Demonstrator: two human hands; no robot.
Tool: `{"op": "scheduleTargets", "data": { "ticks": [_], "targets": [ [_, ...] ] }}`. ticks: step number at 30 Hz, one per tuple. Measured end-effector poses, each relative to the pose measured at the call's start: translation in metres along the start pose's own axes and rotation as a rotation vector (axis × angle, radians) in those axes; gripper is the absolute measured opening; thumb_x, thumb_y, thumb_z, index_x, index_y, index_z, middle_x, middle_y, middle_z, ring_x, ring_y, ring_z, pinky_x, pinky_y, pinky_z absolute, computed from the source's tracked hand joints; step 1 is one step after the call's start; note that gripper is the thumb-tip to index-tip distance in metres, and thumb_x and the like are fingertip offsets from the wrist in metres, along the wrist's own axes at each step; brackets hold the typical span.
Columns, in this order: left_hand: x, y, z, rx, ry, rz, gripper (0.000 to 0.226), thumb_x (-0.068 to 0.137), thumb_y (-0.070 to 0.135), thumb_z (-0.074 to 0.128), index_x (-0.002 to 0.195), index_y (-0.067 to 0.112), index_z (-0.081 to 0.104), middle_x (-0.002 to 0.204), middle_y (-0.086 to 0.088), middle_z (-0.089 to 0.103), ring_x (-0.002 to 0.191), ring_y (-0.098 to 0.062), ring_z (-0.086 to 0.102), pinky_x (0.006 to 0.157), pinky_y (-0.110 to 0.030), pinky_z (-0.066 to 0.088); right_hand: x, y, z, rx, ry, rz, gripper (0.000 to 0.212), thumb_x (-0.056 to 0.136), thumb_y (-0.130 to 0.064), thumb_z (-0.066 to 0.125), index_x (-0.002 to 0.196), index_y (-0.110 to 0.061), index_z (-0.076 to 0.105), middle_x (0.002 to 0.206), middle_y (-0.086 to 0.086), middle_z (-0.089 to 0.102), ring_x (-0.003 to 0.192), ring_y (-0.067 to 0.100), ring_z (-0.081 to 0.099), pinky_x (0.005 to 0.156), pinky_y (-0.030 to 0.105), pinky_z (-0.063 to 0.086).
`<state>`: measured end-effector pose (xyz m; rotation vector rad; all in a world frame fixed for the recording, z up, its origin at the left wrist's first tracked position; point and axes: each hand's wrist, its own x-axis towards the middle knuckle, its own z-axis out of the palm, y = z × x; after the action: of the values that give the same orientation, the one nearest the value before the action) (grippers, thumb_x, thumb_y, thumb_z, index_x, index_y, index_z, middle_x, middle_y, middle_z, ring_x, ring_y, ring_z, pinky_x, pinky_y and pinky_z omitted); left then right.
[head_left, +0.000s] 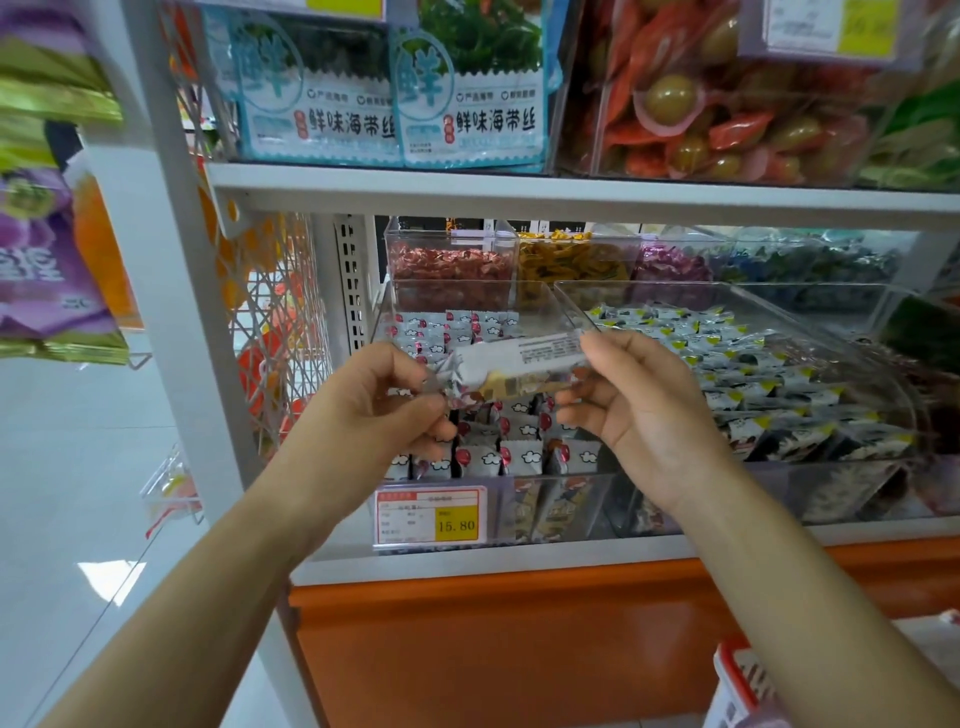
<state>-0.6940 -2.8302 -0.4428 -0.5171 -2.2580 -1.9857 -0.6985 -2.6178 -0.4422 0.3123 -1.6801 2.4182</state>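
Left hand (387, 402) and right hand (631, 400) pinched opposite ends of long silver-white foil snack packet (511, 371) (printed side up, probably for reading label) above clear plastic bin (566, 304).

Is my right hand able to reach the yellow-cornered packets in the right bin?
Probably yes: the yellow-cornered packets lie in an apparently open-topped bin beside the right hand. But that hand pinches one end of the long packet, so it must let go first.

I'm in a shop: shelf (571, 195) racks, clear bins (452, 244) of wrapped snacks (519, 457), yellow price tag (432, 515) reading 15.80, hanging bags (41, 270) on the left.
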Motion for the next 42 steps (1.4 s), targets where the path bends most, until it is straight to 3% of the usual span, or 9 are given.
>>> {"op": "scheduleTargets", "data": {
  "ticks": [4,7,15,19,26,30,36,40,42],
  "targets": [
    [0.001,0.002,0.0,-0.139,0.003,-0.047,0.024,0.085,0.003,0.061,0.104,0.017,0.057,0.089,-0.002,0.068,0.079,-0.018,0.07,0.065,-0.022,0.055,0.0,0.007,-0.001,-0.211,-0.029,-0.096,0.006,0.086,-0.007,0.06,0.087,-0.01,0.055,0.093,0.015,0.063,0.069,0.022,0.067,0.061,0.03,0.057],
    [0.0,0.005,0.001,-0.079,-0.008,-0.014,0.033,0.079,0.025,0.063,0.112,0.026,0.06,0.091,0.003,0.07,0.082,-0.014,0.068,0.066,-0.021,0.054,-0.001,0.009,-0.002,-0.375,-0.041,-0.131,0.021,0.09,-0.011,0.056,0.102,-0.025,0.066,0.107,0.006,0.057,0.074,0.015,0.067,0.072,0.039,0.058],
    [-0.001,0.008,0.001,0.091,0.048,0.081,0.026,0.087,0.011,0.058,0.106,0.027,0.064,0.085,0.01,0.071,0.071,-0.008,0.067,0.063,-0.013,0.052,-0.006,0.009,0.003,-0.533,-0.026,-0.2,0.008,0.086,-0.016,0.064,0.091,-0.019,0.07,0.072,-0.019,0.062,0.062,0.011,0.064,0.057,0.038,0.059],
    [-0.001,0.01,0.001,0.164,0.041,0.111,0.028,0.085,0.011,0.061,0.1,0.035,0.062,0.084,0.006,0.07,0.065,-0.008,0.066,0.06,-0.01,0.05,-0.006,0.009,0.006,-0.568,0.004,-0.244,0.011,0.087,-0.014,0.062,0.077,-0.014,0.065,0.072,-0.005,0.06,0.063,0.02,0.063,0.05,0.03,0.057],
    [0.0,0.008,0.006,0.125,0.025,0.029,0.014,0.086,0.018,0.062,0.098,0.025,0.066,0.085,0.001,0.068,0.068,-0.014,0.067,0.058,-0.02,0.055,-0.009,0.009,0.01,-0.709,0.008,-0.336,0.021,0.091,-0.015,0.056,0.071,-0.011,0.057,0.057,-0.016,0.05,0.056,0.007,0.053,0.051,0.035,0.057],
    [0.0,0.007,0.01,0.216,0.101,0.038,0.014,0.085,0.028,0.061,0.082,0.014,0.063,0.076,-0.009,0.067,0.059,-0.019,0.065,0.053,-0.031,0.057,-0.01,0.011,0.016,-0.784,-0.023,-0.452,0.024,0.091,-0.011,0.058,0.068,-0.016,0.055,0.056,-0.011,0.045,0.054,0.002,0.045,0.053,0.013,0.036],
    [0.003,0.004,0.011,0.271,0.174,0.07,0.023,0.089,0.025,0.059,0.074,0.008,0.058,0.061,-0.007,0.065,0.046,-0.016,0.062,0.043,-0.018,0.048,-0.01,0.013,0.017,-0.789,-0.071,-0.485,0.021,0.09,-0.009,0.058,0.071,-0.016,0.058,0.059,-0.01,0.047,0.056,0.001,0.046,0.055,0.01,0.034],
    [0.006,0.003,0.012,0.245,0.226,0.055,0.027,0.09,0.024,0.057,0.077,0.0,0.056,0.051,-0.004,0.062,0.039,-0.012,0.058,0.038,-0.015,0.042,-0.009,0.012,0.015,-0.674,-0.143,-0.358,0.008,0.086,-0.029,0.061,0.09,-0.022,0.065,0.084,-0.009,0.059,0.076,0.002,0.059,0.064,0.019,0.051],
    [0.009,0.003,0.011,0.22,0.256,0.031,0.031,0.091,0.026,0.055,0.08,-0.003,0.056,0.05,-0.003,0.062,0.039,-0.011,0.058,0.037,-0.014,0.041,-0.007,0.01,0.01,-0.629,-0.224,-0.236,0.029,0.079,-0.036,0.068,0.108,-0.032,0.063,0.109,-0.008,0.059,0.099,0.008,0.061,0.08,0.029,0.054]
  ]
}}
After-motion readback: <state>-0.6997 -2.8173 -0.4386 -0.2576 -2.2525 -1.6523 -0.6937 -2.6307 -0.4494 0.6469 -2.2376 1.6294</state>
